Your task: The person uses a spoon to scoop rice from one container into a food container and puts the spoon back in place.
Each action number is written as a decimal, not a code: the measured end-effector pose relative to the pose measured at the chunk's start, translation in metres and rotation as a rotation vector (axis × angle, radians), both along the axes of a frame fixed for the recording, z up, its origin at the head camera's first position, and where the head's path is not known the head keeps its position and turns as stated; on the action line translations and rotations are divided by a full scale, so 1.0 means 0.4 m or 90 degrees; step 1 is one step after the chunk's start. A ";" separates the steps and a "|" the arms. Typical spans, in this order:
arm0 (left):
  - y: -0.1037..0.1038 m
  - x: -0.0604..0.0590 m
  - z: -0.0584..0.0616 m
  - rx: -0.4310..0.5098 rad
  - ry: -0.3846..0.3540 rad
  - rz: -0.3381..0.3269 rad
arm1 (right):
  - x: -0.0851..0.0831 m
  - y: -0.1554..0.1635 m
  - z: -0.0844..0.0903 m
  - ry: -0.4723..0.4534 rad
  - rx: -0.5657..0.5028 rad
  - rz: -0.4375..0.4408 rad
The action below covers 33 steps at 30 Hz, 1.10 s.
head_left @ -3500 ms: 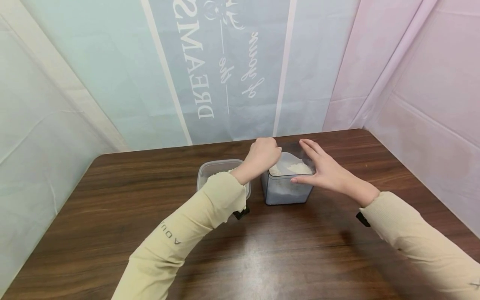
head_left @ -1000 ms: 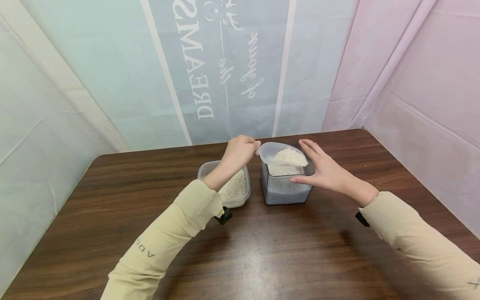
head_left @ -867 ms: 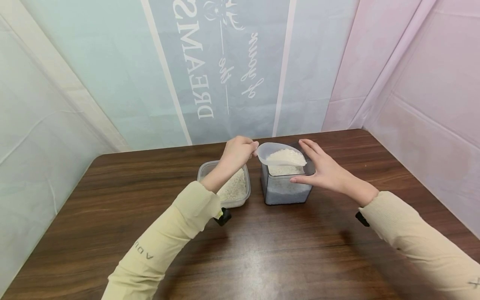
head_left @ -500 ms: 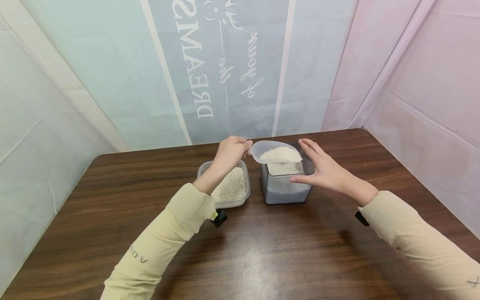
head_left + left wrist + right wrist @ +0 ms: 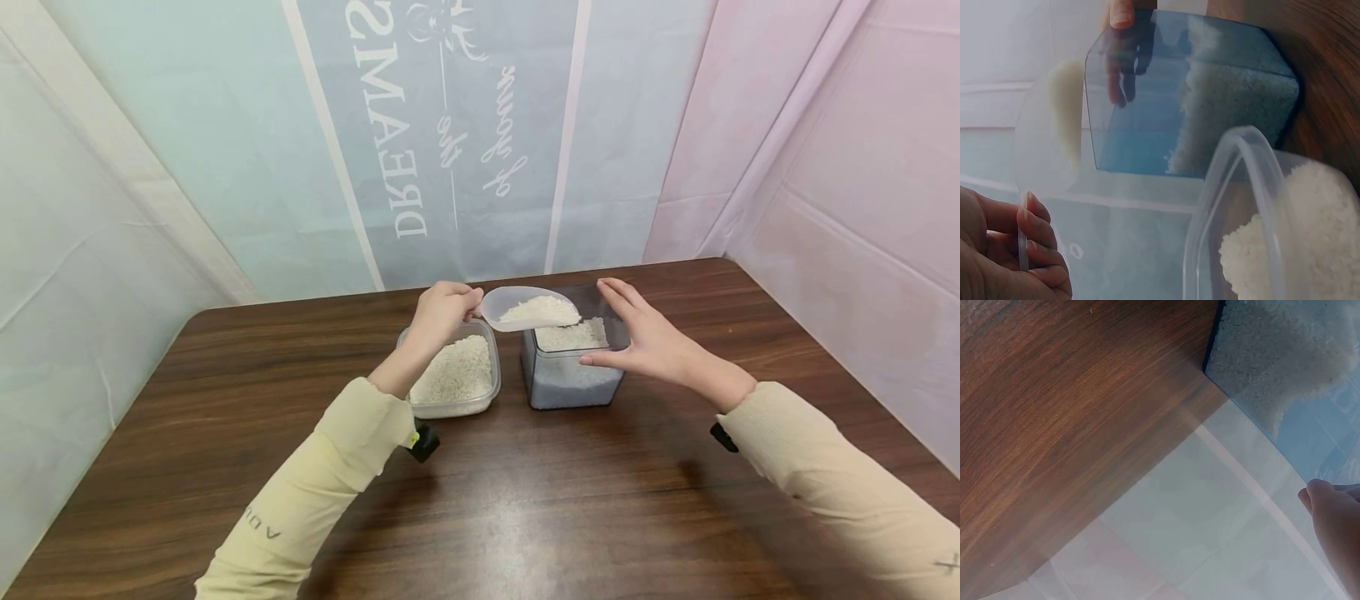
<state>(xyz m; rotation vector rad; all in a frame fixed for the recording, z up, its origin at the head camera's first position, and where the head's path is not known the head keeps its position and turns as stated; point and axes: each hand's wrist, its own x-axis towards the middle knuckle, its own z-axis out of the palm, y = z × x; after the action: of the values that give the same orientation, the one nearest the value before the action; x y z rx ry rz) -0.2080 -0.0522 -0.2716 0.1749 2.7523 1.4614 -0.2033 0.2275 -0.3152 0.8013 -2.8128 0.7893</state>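
My left hand pinches the thin handle of a translucent plastic scoop heaped with white rice. The scoop is nearly level, its tip overlapping the left part of a dark see-through bin in the head view. My right hand grips that bin at its upper right, thumb on the front and fingers at the back. Rice fills the lower part of the bin, as the left wrist view shows. Under my left hand stands a clear plastic tub with rice in it; my hand hides its back left corner.
The two containers stand side by side on a dark wooden table, a narrow gap between them. Behind the table's back edge hangs a pale printed curtain, and another curtain closes the right side.
The scoop, earlier down in the bin, has come up full of rice and moved left toward the tub with my left hand. My right hand has stayed on the bin.
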 end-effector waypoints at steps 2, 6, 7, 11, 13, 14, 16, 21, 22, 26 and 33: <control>-0.007 -0.001 -0.005 0.004 0.001 0.009 | -0.001 0.001 -0.001 0.000 0.000 0.001; -0.022 -0.002 -0.010 0.008 0.013 0.021 | -0.001 0.002 -0.001 0.000 -0.001 0.002; -0.025 -0.001 -0.010 0.008 0.015 0.022 | -0.002 0.002 -0.001 0.001 -0.001 0.001; -0.040 -0.003 -0.014 0.005 0.018 0.028 | -0.002 0.001 -0.001 0.003 -0.002 -0.001; -0.046 -0.004 -0.016 0.003 0.017 0.033 | -0.002 0.001 -0.001 0.003 -0.004 -0.001; -0.050 -0.004 -0.018 0.005 0.015 0.036 | -0.002 0.001 -0.001 0.002 -0.004 -0.001; -0.057 -0.005 -0.021 0.012 0.011 0.043 | -0.002 0.001 -0.002 0.004 -0.005 -0.002; -0.077 -0.006 -0.029 0.028 0.003 0.052 | -0.003 0.001 -0.004 0.007 -0.003 -0.002; -0.081 -0.006 -0.030 0.027 0.004 0.054 | -0.003 0.000 -0.004 0.006 -0.004 -0.002; -0.097 -0.006 -0.031 0.016 0.009 0.065 | -0.002 0.000 -0.003 0.005 -0.002 -0.003; -0.126 -0.009 -0.034 0.008 0.016 0.076 | -0.001 0.000 -0.001 0.004 -0.001 -0.003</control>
<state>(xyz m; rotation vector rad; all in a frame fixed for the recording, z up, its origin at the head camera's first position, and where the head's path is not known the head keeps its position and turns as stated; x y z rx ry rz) -0.2116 -0.1025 -0.2853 0.0303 2.8192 1.5143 -0.2036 0.2275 -0.3156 0.7946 -2.8080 0.7870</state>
